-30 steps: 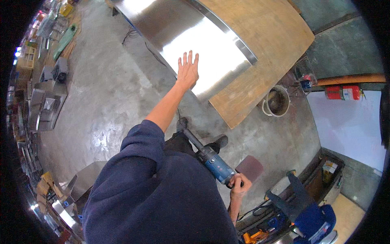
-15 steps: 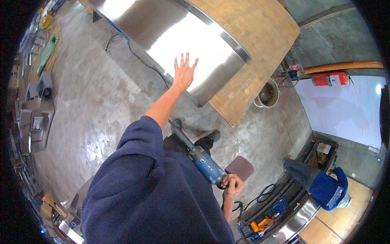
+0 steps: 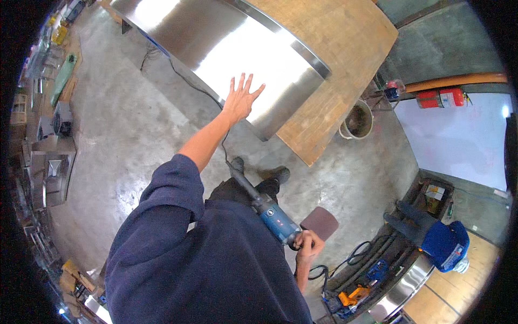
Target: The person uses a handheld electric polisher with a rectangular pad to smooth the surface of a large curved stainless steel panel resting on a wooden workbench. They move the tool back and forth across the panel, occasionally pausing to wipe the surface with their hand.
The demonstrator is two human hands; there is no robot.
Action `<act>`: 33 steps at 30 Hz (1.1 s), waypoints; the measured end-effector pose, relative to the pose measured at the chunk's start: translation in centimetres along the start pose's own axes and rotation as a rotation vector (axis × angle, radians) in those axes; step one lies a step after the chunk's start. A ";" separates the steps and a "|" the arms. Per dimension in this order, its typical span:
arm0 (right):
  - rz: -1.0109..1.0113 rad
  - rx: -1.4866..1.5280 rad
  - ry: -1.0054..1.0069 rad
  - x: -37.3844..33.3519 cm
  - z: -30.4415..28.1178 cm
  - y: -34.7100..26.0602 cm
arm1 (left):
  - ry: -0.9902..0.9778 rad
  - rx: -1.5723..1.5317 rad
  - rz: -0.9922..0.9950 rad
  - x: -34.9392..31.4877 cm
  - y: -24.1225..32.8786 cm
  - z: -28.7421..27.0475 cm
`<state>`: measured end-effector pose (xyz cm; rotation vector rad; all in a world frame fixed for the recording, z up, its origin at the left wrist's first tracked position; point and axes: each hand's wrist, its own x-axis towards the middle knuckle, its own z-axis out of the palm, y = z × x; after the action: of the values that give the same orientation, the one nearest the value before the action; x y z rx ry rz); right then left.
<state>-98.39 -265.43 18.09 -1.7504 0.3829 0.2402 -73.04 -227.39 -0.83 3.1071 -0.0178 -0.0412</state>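
My left hand lies flat with spread fingers on a shiny brushed stainless steel panel, close to its near edge. The panel rests along the near side of a wooden tabletop. Down by my body, my right hand is wrapped around the front handle of a blue-and-black drum sander. A brown abrasive drum sticks out to the right of that hand. The tool hangs at an angle in front of my legs, its rear end pointing to my feet, with a black cord running off beyond.
A bucket stands beside the table's right corner. At the lower right another person in blue leans over a bench with a curved steel piece. Near them lies an orange tool. A fire extinguisher is mounted by a whiteboard.
My left hand has shifted slightly toward me on the panel, and its elbow has swung left. The sander and my right hand hold almost the same place. The other person has moved slightly.
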 end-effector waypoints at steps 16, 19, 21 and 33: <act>0.097 -0.178 -0.218 9.3 -6.1 2.3 | 0.044 -0.184 -0.589 1.1 4.1 0.7; -0.026 -0.282 -0.303 11.8 -8.3 4.1 | 0.028 -0.165 -0.663 1.9 5.6 0.7; -0.080 -0.267 -0.306 13.6 -9.5 4.3 | 0.061 -0.163 -0.696 2.6 7.1 1.2; -0.146 -0.365 -0.368 22.0 -16.7 3.2 | -0.166 -0.217 -0.979 7.8 11.4 -1.4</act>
<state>-80.09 -285.00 10.76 -2.0294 -0.0626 0.5427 -65.29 -238.79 0.75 2.5635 1.3607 -0.2929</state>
